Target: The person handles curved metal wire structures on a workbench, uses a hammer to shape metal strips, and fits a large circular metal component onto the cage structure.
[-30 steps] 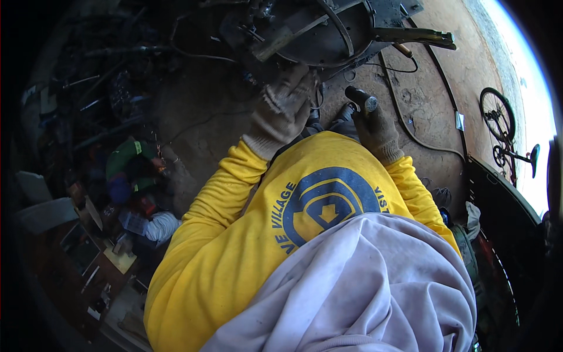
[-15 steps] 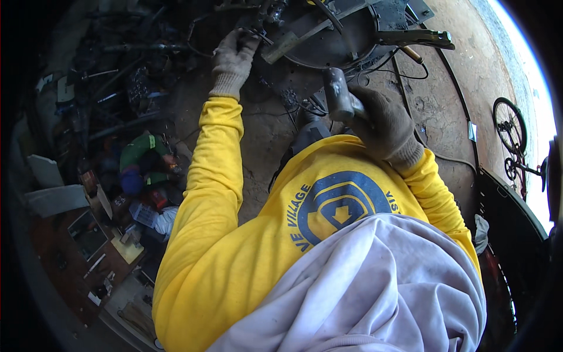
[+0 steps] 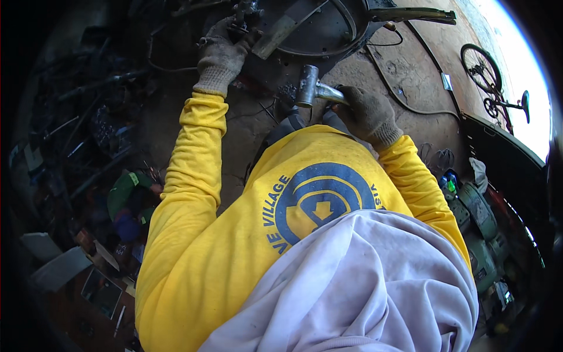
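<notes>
My left hand (image 3: 221,57), in a dirty knitted work glove, is closed at the edge of a dark round metal table (image 3: 316,35). Its fingers curl round a dark metal part (image 3: 247,17), whose exact kind is lost in shadow. My right hand (image 3: 369,114), gloved too, grips a hammer (image 3: 307,86) by its metal handle in front of my waist. The hammer's thick cylindrical head stands upright, apart from the table. A flat metal bar (image 3: 275,36) lies slantwise on the table, just right of my left hand.
A long metal arm (image 3: 413,14) juts right from the table. A hose (image 3: 404,105) runs over the floor. Dark scrap metal (image 3: 105,129) piles up at left, with a person in green (image 3: 126,190) low beyond it. A bicycle (image 3: 489,82) stands at far right; green machinery (image 3: 478,217) sits behind my right arm.
My view has shifted. The hammer has turned so its handle lies more sideways, head pointing left. My left hand has closed in on the dark metal part at the table's edge.
</notes>
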`<action>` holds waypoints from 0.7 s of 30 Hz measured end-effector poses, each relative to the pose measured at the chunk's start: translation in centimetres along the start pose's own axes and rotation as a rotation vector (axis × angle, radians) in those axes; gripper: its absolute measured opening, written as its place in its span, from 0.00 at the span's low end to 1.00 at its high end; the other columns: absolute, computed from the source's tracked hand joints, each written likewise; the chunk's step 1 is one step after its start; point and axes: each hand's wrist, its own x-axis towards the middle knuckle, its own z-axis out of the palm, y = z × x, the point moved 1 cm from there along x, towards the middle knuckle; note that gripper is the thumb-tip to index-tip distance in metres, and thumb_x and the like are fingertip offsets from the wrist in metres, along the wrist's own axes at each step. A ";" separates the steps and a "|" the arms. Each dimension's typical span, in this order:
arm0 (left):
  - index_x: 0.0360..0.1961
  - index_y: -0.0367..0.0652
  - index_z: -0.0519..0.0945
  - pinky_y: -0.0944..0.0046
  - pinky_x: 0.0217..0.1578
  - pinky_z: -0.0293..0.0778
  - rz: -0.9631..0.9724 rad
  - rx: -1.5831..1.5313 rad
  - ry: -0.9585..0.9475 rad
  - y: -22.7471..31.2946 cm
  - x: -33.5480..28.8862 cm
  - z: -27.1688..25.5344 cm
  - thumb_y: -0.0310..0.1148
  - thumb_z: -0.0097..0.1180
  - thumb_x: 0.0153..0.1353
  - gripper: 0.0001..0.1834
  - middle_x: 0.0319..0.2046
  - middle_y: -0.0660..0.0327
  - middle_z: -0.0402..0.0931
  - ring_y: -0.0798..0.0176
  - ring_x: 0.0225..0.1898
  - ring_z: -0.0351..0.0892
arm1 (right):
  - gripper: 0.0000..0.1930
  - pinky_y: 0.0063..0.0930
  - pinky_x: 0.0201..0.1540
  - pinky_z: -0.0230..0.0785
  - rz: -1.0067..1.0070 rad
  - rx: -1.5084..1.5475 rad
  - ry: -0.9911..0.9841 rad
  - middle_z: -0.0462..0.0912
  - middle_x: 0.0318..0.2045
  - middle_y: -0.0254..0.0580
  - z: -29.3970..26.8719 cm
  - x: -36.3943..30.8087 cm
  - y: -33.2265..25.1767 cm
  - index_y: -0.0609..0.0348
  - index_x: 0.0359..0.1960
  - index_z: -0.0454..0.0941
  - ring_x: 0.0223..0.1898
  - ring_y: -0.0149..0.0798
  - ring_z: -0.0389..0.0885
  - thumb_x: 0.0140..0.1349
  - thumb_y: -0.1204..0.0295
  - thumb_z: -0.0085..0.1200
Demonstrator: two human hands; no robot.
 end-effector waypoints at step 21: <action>0.49 0.39 0.78 0.62 0.47 0.78 0.029 -0.144 0.091 -1.0 -0.2 1.5 0.33 0.74 0.55 0.23 0.40 0.61 0.81 0.64 0.42 0.82 | 0.17 0.41 0.31 0.75 0.006 -0.149 0.018 0.84 0.28 0.47 0.5 1.3 -1.3 0.52 0.44 0.81 0.28 0.49 0.84 0.57 0.60 0.66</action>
